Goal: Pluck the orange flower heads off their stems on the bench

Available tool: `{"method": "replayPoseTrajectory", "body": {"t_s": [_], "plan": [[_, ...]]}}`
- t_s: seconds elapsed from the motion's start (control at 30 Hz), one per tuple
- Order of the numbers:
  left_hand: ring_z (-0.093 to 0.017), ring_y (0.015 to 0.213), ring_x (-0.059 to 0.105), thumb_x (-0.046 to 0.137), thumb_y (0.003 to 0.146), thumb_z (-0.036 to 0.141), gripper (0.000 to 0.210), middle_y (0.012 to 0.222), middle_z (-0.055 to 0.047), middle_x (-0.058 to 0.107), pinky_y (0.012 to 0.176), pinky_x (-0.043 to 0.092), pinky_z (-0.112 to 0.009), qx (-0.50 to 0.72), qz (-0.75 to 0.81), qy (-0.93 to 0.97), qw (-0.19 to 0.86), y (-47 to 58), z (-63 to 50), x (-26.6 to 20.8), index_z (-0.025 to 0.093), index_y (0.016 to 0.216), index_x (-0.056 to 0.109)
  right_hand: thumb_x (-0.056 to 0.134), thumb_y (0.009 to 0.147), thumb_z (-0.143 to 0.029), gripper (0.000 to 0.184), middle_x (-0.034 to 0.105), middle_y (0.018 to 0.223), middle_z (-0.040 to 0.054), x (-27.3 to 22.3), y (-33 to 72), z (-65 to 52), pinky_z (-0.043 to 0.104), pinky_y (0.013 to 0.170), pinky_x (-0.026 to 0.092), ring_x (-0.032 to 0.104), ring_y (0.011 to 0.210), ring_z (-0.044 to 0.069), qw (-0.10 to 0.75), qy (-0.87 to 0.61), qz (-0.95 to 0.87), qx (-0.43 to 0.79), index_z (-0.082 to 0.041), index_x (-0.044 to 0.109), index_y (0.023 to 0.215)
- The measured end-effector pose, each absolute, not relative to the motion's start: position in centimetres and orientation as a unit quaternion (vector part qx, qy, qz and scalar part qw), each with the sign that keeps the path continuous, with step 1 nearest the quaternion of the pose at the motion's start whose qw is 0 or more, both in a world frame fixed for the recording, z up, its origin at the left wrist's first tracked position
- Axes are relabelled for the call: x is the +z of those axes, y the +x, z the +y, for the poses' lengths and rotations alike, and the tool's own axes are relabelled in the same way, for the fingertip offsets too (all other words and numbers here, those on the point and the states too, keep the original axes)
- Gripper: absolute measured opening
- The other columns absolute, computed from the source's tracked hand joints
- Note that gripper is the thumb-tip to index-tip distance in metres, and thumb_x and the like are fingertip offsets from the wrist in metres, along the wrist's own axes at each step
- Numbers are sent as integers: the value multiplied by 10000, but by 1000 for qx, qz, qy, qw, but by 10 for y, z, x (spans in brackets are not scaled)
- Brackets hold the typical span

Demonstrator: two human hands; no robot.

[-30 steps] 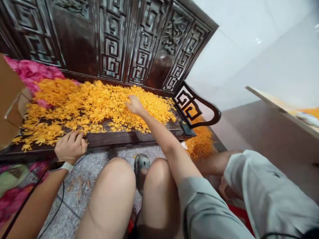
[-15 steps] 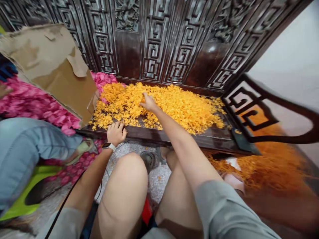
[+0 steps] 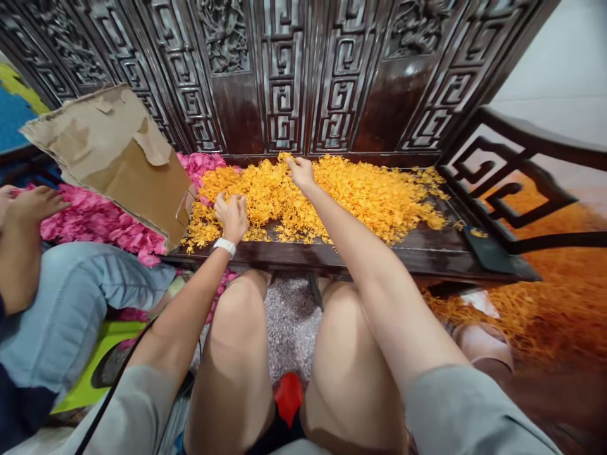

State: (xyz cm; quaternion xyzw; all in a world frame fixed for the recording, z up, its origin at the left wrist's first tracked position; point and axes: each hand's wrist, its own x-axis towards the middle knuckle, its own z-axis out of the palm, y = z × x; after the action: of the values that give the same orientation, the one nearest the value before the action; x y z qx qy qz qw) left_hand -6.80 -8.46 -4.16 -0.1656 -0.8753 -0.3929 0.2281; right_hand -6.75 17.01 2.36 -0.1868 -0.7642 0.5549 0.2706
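Observation:
A broad heap of yellow-orange artificial flowers (image 3: 370, 196) lies on the dark wooden bench seat (image 3: 303, 258). My right hand (image 3: 301, 173) reaches over the back of the heap, thumb and fingers pinched on a small yellow flower (image 3: 284, 156). Toward the left end of the heap hovers my left hand (image 3: 233, 216), with a pale watch strap on its wrist. Its fingers are apart and slightly bent, and nothing shows in them. Whether its fingertips touch the flowers beneath, I cannot tell.
A torn cardboard piece (image 3: 137, 170) stands between the yellow flowers and pink flowers (image 3: 99, 215). Another person's hand (image 3: 38, 205) is over the pink ones. A carved backrest (image 3: 284, 76) and armrest (image 3: 512, 183) bound the bench. Orange strands (image 3: 559, 303) pile up at the right.
My left hand has lifted off the bench's front edge and moved in over the yellow flowers. My right hand has shifted slightly back and right. The other person's hand has come further into view.

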Motion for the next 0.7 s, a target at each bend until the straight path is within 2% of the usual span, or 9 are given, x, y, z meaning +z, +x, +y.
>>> {"method": "replayPoseTrajectory", "body": {"t_s": [0.07,0.17,0.27,0.37,0.47,0.5,0.57,0.63,0.7], "plan": [[-355,1355,532,606,1074,386,239,1345,-204,560,1197,409,-533,-449,-842,-165,251,-87,-52,-17,173,1072,712,562,1089,-375,323,505,829,4,21,-57,167,281,712,524,557,730,139,245,-217,-728,603,-215,491,817],[-214,949,658,586,1094,273,159,1026,-88,635,972,524,-368,-553,-799,-156,178,-112,-10,5,177,971,615,596,1055,-277,105,611,964,45,13,-46,166,288,694,545,579,708,128,221,-255,-710,618,-189,590,999],[-124,710,633,461,1152,266,172,1011,-69,654,718,487,-280,-590,-793,-128,78,-128,18,8,161,1051,552,549,1069,-275,284,683,1150,111,8,-42,174,324,765,603,689,831,169,210,-277,-721,600,-165,579,1329],[-159,856,688,213,1192,269,415,1064,-153,697,806,507,-316,-484,-853,-195,28,-129,33,-2,129,1053,578,457,1091,-311,406,694,1296,162,12,-40,184,399,932,623,723,1114,248,218,-343,-791,458,-166,558,1457],[-306,1145,693,531,1135,374,355,1140,-209,746,1058,494,-467,-376,-881,-286,-15,-117,31,-21,125,934,684,511,1030,-350,557,533,1561,256,16,-36,186,556,1156,496,542,1439,384,256,-406,-835,268,-135,529,1543],[-367,1274,649,615,1094,407,326,1291,-233,727,1136,453,-530,-341,-886,-313,-19,-111,28,-29,121,985,727,527,1012,-362,595,472,1614,261,16,-35,183,587,1198,441,473,1494,409,263,-391,-848,242,-134,518,1563],[-429,1510,480,525,1114,472,437,1642,-243,521,1242,351,-625,-224,-902,-368,-2,-99,17,-46,133,1297,730,538,1004,-374,611,439,1631,246,10,-36,174,599,1234,387,422,1516,420,253,-308,-889,223,-131,530,1565],[-414,1636,315,413,1130,520,600,1782,-220,328,1302,258,-658,-136,-910,-391,5,-90,4,-61,152,1578,569,541,1020,-404,596,489,1586,220,-3,-39,160,586,1234,399,451,1481,411,193,-186,-942,204,-144,563,1555],[-387,1675,243,389,1123,544,689,1799,-210,297,1331,201,-658,-98,-909,-406,-7,-86,-9,-72,145,1682,449,545,1036,-493,659,465,1631,218,-20,-43,147,631,1237,380,429,1494,447,99,-79,-977,173,-168,531,1609]]}}
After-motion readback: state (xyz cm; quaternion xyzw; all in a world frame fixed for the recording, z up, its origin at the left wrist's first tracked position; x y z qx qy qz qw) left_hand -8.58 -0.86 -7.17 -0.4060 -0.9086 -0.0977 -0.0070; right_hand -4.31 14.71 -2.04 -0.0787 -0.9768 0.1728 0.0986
